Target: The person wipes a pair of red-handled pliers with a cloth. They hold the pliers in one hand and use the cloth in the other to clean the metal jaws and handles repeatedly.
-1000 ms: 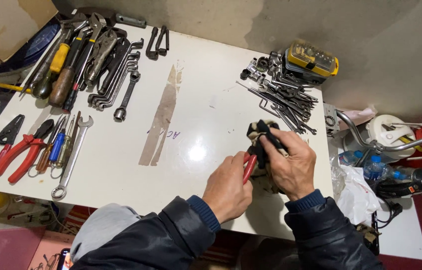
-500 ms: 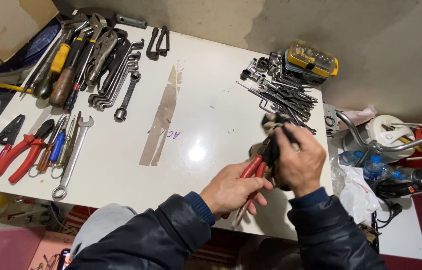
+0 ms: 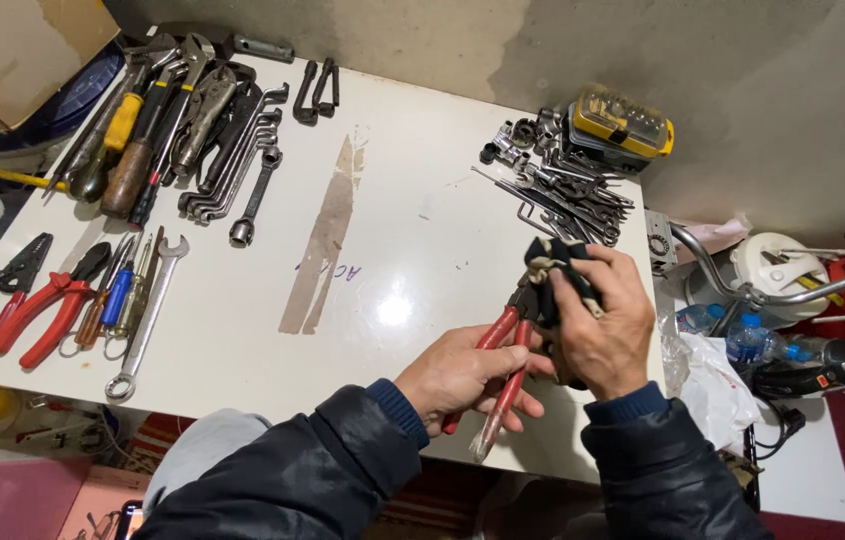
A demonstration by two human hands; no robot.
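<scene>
My left hand (image 3: 468,378) grips the red handles of a pair of pliers (image 3: 499,375) above the front right part of the white table (image 3: 393,240). My right hand (image 3: 598,330) is wrapped around a dark cloth (image 3: 555,268) pressed over the pliers' head, which is hidden under the cloth. Both hands are held just above the tabletop, close to its front edge.
Red-handled pliers and cutters (image 3: 28,300), screwdrivers and a spanner (image 3: 148,315) lie at front left. A heap of wrenches and hammers (image 3: 178,125) fills the back left. Hex keys and sockets (image 3: 563,195) and a yellow bit case (image 3: 623,125) sit back right. Bottles and clutter (image 3: 783,320) crowd the right.
Both hands have risen and shifted slightly right with the pliers. The cloth now covers the pliers' head higher up, and the handles point down toward me.
</scene>
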